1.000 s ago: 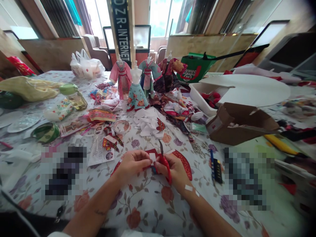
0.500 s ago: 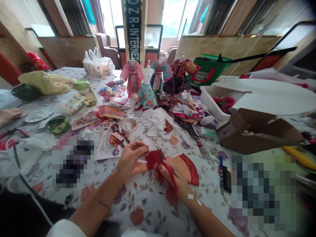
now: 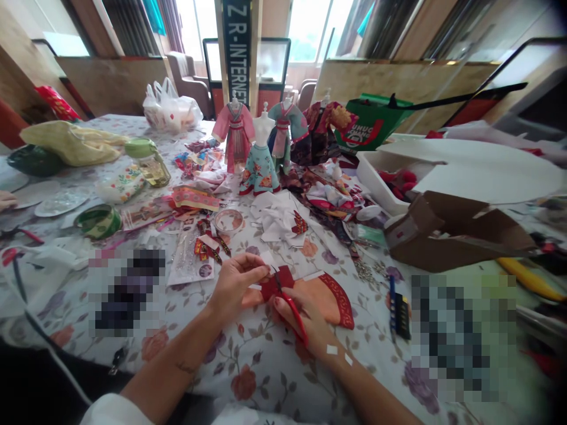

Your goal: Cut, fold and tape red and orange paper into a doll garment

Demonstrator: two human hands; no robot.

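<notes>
"Which hand first?"
"Left hand [image 3: 241,276]: thumb and fingers pinched together, apparently on a white piece [image 3: 267,257], beside dark-red cloth [image 3: 270,288] on the flowered tablecloth [image 3: 274,369]."
"And the right hand [image 3: 310,313]?"
"Curled round red scissors [image 3: 293,307], blades reaching over the dark-red cloth, tips next to the left fingertips; gap between blades too small to make out."
"Likely trouble?"
"A nicked finger, from snipping so near the pinch."
"Anything for the cloth?"
"Maybe a stray cut, being right under the blades; or creases in the orange cloth [image 3: 331,298], from the right hand above."
</notes>
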